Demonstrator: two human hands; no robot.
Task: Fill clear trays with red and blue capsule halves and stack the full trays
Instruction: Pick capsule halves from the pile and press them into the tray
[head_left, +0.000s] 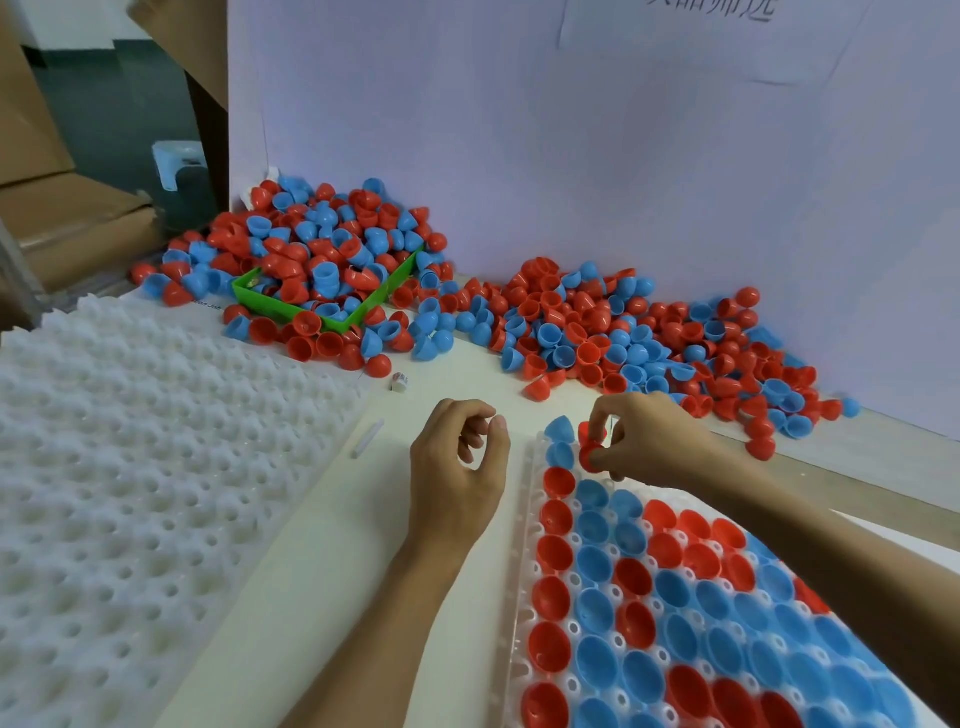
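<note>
The right hand (644, 436) pinches a red capsule half (592, 452) over the far end of the clear tray (524, 561), at about one o'clock from the frame's centre. Just beside it, two blue halves (560, 441) already sit in the tray's far corner, and the near rows look full. To seat this one well, I'd line it over the open pocket next to the blue pair and press straight down without tilting. The left hand (457, 457) hovers loosely curled at the tray's nine o'clock, holding nothing; it could steady the tray's edge. Loose halves (649, 332) lie heaped at twelve o'clock, within reach, with empty trays (130, 467) at nine o'clock.
</note>
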